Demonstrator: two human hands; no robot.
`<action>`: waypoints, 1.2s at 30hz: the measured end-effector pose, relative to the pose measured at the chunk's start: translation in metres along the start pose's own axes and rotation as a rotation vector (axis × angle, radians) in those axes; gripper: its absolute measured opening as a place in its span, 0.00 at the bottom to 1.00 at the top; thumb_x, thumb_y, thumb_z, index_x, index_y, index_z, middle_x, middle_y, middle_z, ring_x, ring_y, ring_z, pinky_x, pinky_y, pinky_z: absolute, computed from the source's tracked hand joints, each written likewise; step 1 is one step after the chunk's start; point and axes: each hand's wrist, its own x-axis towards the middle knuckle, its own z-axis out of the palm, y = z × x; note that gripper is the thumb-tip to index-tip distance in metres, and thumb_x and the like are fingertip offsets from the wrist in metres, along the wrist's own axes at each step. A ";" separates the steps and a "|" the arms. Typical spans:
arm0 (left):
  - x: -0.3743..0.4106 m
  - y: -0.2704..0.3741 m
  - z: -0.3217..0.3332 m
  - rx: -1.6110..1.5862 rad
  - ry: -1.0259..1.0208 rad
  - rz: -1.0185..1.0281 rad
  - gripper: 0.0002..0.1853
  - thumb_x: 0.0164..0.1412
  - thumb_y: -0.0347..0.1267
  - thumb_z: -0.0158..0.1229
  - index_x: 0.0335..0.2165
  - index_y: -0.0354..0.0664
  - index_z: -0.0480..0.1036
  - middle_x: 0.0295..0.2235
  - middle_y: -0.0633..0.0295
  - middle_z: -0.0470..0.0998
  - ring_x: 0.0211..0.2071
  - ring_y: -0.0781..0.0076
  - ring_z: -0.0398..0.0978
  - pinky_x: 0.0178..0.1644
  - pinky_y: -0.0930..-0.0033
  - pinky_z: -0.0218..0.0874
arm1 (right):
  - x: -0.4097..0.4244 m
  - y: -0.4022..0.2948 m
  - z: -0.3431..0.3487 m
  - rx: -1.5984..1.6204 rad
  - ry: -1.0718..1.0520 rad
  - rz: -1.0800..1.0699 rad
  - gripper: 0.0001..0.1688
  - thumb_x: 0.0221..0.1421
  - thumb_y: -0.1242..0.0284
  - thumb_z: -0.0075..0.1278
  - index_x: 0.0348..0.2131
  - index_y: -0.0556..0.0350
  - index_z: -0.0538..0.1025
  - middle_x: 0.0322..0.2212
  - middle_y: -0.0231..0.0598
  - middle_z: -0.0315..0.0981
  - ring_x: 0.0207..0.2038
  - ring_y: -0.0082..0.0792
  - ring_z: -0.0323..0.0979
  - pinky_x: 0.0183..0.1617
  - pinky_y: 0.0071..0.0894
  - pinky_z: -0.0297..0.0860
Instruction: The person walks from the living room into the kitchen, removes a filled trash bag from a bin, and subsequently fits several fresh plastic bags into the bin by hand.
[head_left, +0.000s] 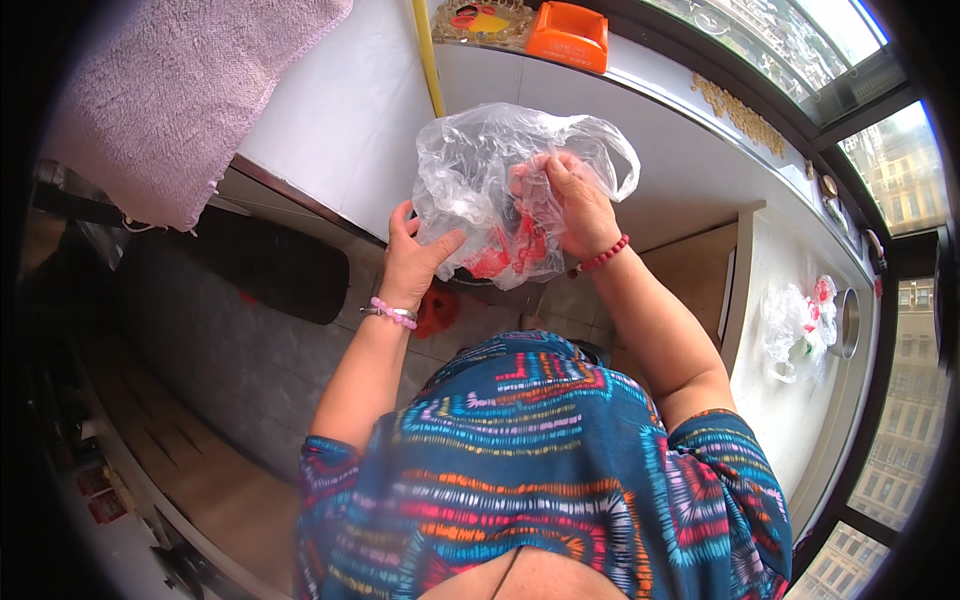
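A clear plastic carrier bag (472, 172) with red printing hangs crumpled in front of me. My right hand (581, 199) grips its right side, with some fingers showing through the film and a handle loop standing out beyond them. My left hand (420, 255) is at the bag's lower left edge, its thumb over the film and its fingers behind, seemingly pinching it. Below the bag, the dark rim of a round container (472, 280) shows in part. Whether anything is inside the bag is hard to tell.
A pink towel (172, 90) hangs at upper left. An orange plastic ashtray-like holder (568, 37) stands on the windowsill, near scattered pale pieces (739, 112). On the right-hand counter lie more plastic bags (799, 322) beside a metal bowl (847, 324). A red bag (435, 311) is on the floor.
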 end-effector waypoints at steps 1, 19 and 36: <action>0.001 -0.001 0.003 -0.105 -0.069 -0.030 0.39 0.38 0.32 0.64 0.47 0.33 0.52 0.41 0.53 0.63 0.38 0.67 0.65 0.39 0.72 0.60 | 0.001 0.002 0.001 0.035 0.012 0.014 0.10 0.55 0.67 0.37 0.33 0.55 0.65 0.31 0.41 0.69 0.32 0.32 0.68 0.34 0.30 0.66; 0.008 -0.045 -0.051 -0.624 -0.207 -0.383 0.15 0.52 0.30 0.49 0.38 0.32 0.65 0.36 0.55 0.71 0.36 0.66 0.70 0.41 0.65 0.62 | 0.009 -0.043 -0.067 0.404 0.198 -0.117 0.12 0.54 0.68 0.34 0.37 0.51 0.65 0.35 0.36 0.65 0.38 0.37 0.64 0.39 0.39 0.63; -0.009 -0.018 0.005 -0.818 -0.287 -0.486 0.18 0.52 0.39 0.49 0.35 0.34 0.64 0.34 0.55 0.70 0.35 0.69 0.69 0.35 0.68 0.62 | 0.000 0.056 -0.019 -0.100 0.162 0.295 0.08 0.47 0.73 0.41 0.25 0.60 0.69 0.21 0.35 0.66 0.22 0.25 0.65 0.24 0.24 0.64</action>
